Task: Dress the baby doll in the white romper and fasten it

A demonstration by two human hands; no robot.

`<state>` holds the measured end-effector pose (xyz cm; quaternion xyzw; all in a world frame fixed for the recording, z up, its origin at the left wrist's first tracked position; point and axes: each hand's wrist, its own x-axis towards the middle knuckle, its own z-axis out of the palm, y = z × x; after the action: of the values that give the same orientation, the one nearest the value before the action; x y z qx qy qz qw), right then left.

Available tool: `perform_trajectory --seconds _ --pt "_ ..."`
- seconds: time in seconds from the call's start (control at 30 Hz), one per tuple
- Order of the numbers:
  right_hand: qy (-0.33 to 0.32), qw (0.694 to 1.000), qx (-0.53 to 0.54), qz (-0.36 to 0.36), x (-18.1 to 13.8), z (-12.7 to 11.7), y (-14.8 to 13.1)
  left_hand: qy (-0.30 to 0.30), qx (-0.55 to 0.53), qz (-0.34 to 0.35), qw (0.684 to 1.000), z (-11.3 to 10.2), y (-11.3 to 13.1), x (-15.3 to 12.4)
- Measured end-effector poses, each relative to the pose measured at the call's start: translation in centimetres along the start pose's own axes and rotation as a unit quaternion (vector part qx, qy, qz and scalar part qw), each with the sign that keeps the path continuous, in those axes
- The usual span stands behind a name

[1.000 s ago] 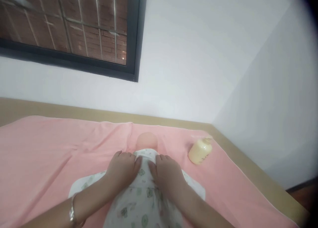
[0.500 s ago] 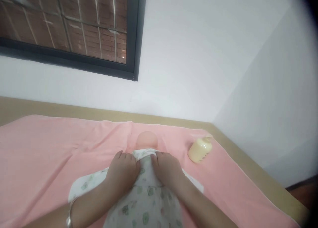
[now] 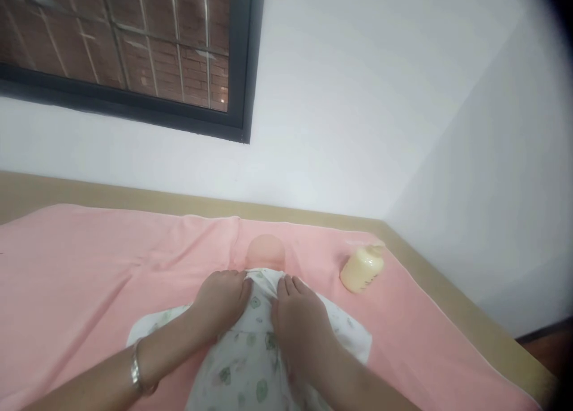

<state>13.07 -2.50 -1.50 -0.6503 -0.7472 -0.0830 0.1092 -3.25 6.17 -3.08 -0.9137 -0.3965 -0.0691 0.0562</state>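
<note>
Left hand (image 3: 221, 300) and right hand (image 3: 299, 318) rest on the printed garment (image 3: 255, 363), fingers (image 3: 286, 287) curled at its collar, perhaps pinching it, the doll's head (image 3: 265, 252) just beyond them, a bottle (image 3: 362, 269) to their right.

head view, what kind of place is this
Likely a bedroom or baby-care room: a pink towel spread in a wall corner, a baby doll in printed clothes under the left hand and right hand, a yellow bottle beside it.
</note>
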Motion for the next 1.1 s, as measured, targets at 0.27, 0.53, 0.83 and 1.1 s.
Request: perform_trajectory --seconds 0.27,0.53,0.83,1.1 --pt "-0.038 0.998 0.031 0.029 1.6 0.3 1.4 0.025 0.058 -0.052 0.997 -1.3 2.9 -1.8" --pt "-0.072 0.995 0.047 0.045 1.7 -0.5 1.7 0.006 0.011 -0.014 1.0 -1.3 1.7 -1.1" --pt "0.015 1.0 0.027 -0.002 0.3 -0.5 0.2 0.015 -0.254 -0.127 0.959 -1.4 1.3 -0.2" --pt "-0.091 0.981 0.139 0.103 3.1 0.5 2.7 -0.014 -0.298 -0.21 0.931 -2.1 1.7 0.3"
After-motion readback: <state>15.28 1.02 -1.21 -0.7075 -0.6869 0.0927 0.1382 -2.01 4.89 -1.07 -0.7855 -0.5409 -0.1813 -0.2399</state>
